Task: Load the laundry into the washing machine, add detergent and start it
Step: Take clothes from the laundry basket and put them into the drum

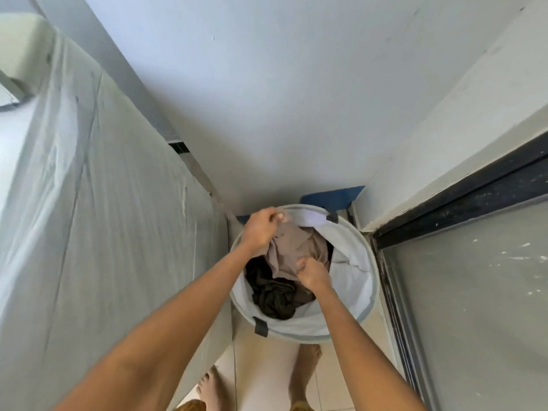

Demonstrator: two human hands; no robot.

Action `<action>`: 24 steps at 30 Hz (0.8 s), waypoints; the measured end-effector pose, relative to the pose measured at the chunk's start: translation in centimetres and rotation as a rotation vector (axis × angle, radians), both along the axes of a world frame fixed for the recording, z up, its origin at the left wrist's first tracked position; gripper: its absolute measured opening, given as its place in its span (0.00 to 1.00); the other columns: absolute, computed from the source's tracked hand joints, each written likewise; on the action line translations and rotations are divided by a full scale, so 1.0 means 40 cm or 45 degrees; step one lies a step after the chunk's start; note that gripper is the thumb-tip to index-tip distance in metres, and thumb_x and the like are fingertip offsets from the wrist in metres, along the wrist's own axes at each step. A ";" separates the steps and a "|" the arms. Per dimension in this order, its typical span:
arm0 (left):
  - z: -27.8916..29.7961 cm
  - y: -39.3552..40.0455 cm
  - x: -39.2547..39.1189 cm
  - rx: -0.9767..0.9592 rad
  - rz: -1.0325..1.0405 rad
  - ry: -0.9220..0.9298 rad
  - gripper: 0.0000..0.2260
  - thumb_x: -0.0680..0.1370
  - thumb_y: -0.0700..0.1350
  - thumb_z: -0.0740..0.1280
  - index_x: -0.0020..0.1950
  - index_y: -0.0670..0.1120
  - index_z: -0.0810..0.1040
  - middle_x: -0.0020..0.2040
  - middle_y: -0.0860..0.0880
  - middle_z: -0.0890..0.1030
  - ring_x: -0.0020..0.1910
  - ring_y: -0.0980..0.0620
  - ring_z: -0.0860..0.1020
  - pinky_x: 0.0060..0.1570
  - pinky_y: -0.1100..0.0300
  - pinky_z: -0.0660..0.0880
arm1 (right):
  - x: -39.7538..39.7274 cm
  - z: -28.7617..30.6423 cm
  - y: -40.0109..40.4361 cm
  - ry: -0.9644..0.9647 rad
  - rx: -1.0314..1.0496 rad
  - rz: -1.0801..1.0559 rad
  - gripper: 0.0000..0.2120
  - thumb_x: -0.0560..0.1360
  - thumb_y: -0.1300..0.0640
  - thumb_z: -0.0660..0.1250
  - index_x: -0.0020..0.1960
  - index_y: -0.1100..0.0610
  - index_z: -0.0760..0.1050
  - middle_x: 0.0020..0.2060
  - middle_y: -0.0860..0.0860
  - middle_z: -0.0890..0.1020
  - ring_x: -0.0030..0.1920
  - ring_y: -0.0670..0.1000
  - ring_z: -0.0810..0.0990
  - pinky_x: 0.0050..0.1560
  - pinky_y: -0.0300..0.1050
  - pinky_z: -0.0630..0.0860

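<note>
A round white laundry basket (360, 295) with dark handle tabs stands on the floor in a narrow corner. Inside lie a beige garment (292, 247) and a dark brown garment (274, 295). My left hand (261, 229) grips the beige garment's upper edge at the basket's far rim. My right hand (312, 272) pinches the same beige cloth nearer the basket's middle. The washing machine (89, 203) stands on the left under a pale plastic cover. No detergent is in view.
A white wall closes off the far side. A dark-framed sliding glass door (462, 262) runs along the right. A blue object (332, 197) sits behind the basket. My bare feet (302, 372) stand on pale tiles just before the basket.
</note>
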State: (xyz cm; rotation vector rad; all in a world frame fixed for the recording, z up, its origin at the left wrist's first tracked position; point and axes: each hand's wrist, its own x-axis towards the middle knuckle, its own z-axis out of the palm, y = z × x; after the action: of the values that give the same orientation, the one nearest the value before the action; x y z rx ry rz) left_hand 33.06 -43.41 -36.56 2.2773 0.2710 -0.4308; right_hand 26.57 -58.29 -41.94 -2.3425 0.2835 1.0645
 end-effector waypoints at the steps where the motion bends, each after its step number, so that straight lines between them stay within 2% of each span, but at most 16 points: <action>1: -0.027 -0.006 -0.013 0.032 -0.097 0.050 0.10 0.81 0.45 0.59 0.46 0.42 0.77 0.47 0.42 0.81 0.49 0.44 0.78 0.47 0.54 0.71 | -0.010 -0.019 -0.001 0.017 -0.010 -0.008 0.14 0.77 0.61 0.59 0.61 0.54 0.74 0.60 0.54 0.77 0.61 0.57 0.75 0.58 0.48 0.74; 3: -0.096 -0.020 -0.042 0.109 -0.210 0.099 0.10 0.81 0.45 0.58 0.49 0.41 0.77 0.49 0.42 0.81 0.51 0.43 0.78 0.51 0.51 0.74 | -0.027 -0.072 -0.006 0.056 -0.019 -0.011 0.14 0.77 0.61 0.59 0.61 0.54 0.74 0.61 0.53 0.77 0.62 0.56 0.75 0.60 0.48 0.73; 5: -0.181 -0.038 -0.075 0.330 -0.488 0.189 0.10 0.81 0.44 0.57 0.56 0.42 0.75 0.54 0.41 0.78 0.53 0.41 0.77 0.52 0.49 0.74 | -0.047 -0.138 -0.003 0.108 -0.032 0.014 0.14 0.78 0.61 0.58 0.63 0.55 0.74 0.63 0.53 0.76 0.63 0.56 0.73 0.61 0.47 0.72; 8: -0.326 -0.049 -0.132 0.543 -0.930 0.394 0.19 0.80 0.41 0.58 0.71 0.43 0.63 0.68 0.42 0.67 0.66 0.40 0.69 0.59 0.46 0.71 | -0.074 -0.238 0.012 0.174 -0.060 0.072 0.15 0.78 0.60 0.58 0.64 0.58 0.72 0.63 0.56 0.75 0.64 0.56 0.73 0.61 0.47 0.72; 10: -0.419 -0.046 -0.149 0.671 -1.046 0.526 0.28 0.78 0.40 0.61 0.76 0.44 0.53 0.75 0.43 0.56 0.74 0.40 0.58 0.67 0.44 0.65 | -0.085 -0.309 0.020 0.211 -0.090 0.114 0.13 0.78 0.60 0.59 0.61 0.61 0.72 0.61 0.58 0.76 0.62 0.58 0.74 0.58 0.48 0.73; 13: -0.502 -0.024 -0.124 0.994 -1.194 0.546 0.39 0.77 0.49 0.66 0.77 0.43 0.43 0.77 0.42 0.47 0.77 0.40 0.46 0.74 0.42 0.50 | -0.100 -0.415 0.027 0.338 -0.103 0.180 0.16 0.77 0.54 0.65 0.61 0.62 0.71 0.61 0.58 0.76 0.62 0.58 0.74 0.58 0.49 0.72; 15: -0.547 0.001 -0.088 1.128 -1.241 0.571 0.43 0.75 0.52 0.67 0.77 0.42 0.40 0.78 0.42 0.44 0.77 0.41 0.44 0.75 0.43 0.47 | -0.113 -0.482 0.035 0.415 -0.119 0.228 0.25 0.73 0.46 0.69 0.63 0.60 0.70 0.64 0.58 0.73 0.66 0.58 0.69 0.63 0.51 0.70; 17: -0.583 0.025 -0.066 1.172 -1.239 0.584 0.43 0.76 0.53 0.67 0.77 0.43 0.40 0.78 0.43 0.43 0.77 0.42 0.43 0.75 0.44 0.48 | -0.128 -0.529 0.044 0.432 -0.172 0.294 0.28 0.72 0.42 0.69 0.64 0.58 0.69 0.67 0.57 0.69 0.69 0.59 0.64 0.66 0.52 0.67; 19: -0.610 0.041 -0.068 1.151 -1.215 0.574 0.39 0.77 0.52 0.64 0.77 0.43 0.41 0.78 0.43 0.45 0.77 0.43 0.44 0.75 0.44 0.49 | -0.142 -0.556 0.052 0.365 -0.188 0.305 0.22 0.74 0.45 0.67 0.61 0.57 0.72 0.64 0.56 0.73 0.67 0.58 0.67 0.64 0.50 0.69; 21: -0.604 0.042 -0.086 1.102 -1.151 0.573 0.36 0.79 0.52 0.61 0.77 0.43 0.43 0.78 0.43 0.46 0.77 0.42 0.46 0.75 0.43 0.50 | -0.150 -0.545 0.051 0.288 -0.082 0.183 0.08 0.75 0.48 0.66 0.47 0.52 0.75 0.56 0.55 0.78 0.62 0.57 0.72 0.57 0.48 0.72; 22: -0.591 0.036 -0.096 1.074 -1.106 0.591 0.35 0.79 0.51 0.61 0.77 0.43 0.43 0.78 0.43 0.47 0.77 0.41 0.48 0.74 0.43 0.50 | -0.149 -0.533 0.048 0.259 0.024 0.097 0.06 0.76 0.49 0.66 0.41 0.50 0.73 0.53 0.54 0.79 0.61 0.57 0.73 0.56 0.48 0.72; 23: -0.566 0.026 -0.102 1.044 -1.056 0.610 0.33 0.80 0.49 0.60 0.77 0.43 0.45 0.77 0.42 0.48 0.76 0.40 0.50 0.74 0.43 0.51 | -0.142 -0.505 0.041 0.271 0.157 -0.061 0.05 0.76 0.51 0.65 0.42 0.48 0.73 0.51 0.53 0.78 0.62 0.57 0.73 0.57 0.48 0.72; 24: -0.538 0.015 -0.110 1.014 -1.007 0.619 0.31 0.80 0.46 0.60 0.77 0.42 0.47 0.77 0.41 0.50 0.75 0.39 0.53 0.74 0.44 0.53 | -0.135 -0.463 0.034 0.273 0.321 -0.269 0.03 0.76 0.53 0.65 0.49 0.49 0.75 0.54 0.53 0.77 0.64 0.57 0.72 0.60 0.48 0.70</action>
State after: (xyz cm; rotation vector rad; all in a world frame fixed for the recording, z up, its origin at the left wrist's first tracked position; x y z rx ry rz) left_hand 28.67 -42.80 -58.08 2.9665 -0.3109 -1.5113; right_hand 21.19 -56.91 -60.48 -1.9330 0.4395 1.1729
